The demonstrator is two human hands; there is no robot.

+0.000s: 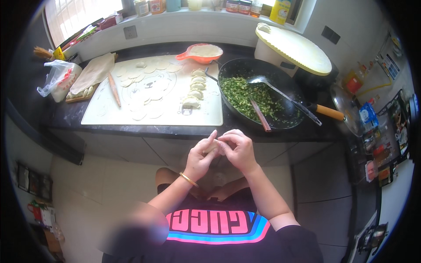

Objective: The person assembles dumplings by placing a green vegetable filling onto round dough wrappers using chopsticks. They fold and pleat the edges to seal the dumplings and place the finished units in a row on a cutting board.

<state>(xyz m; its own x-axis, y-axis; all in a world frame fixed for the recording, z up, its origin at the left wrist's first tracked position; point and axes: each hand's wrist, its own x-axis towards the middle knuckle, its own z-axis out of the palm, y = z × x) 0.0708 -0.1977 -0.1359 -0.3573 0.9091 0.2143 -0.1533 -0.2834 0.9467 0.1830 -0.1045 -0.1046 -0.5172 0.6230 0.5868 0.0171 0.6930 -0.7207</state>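
Observation:
In front of the counter's edge I hold a pale dumpling (212,147), mostly hidden by my fingers. My left hand (201,156) is closed around it, a gold bangle on that wrist. The fingertips of my right hand (239,151) pinch its edge from the other side. Just beyond, on a white mat (175,119), folded dumplings (195,94) stand in a column near the right edge. Round dough wrappers (147,97) lie spread to their left, with a wooden rolling pin (114,90) beside them. A dark wok (291,98) holds chopped green filling (239,90).
A metal spoon (280,94) and chopsticks (260,115) rest in the wok; its wooden handle (330,112) points right. Behind are an orange strainer-shaped bowl (189,53) and a floured round tray (302,48). At left are a plastic bag (61,81) and a cloth-covered board (93,72).

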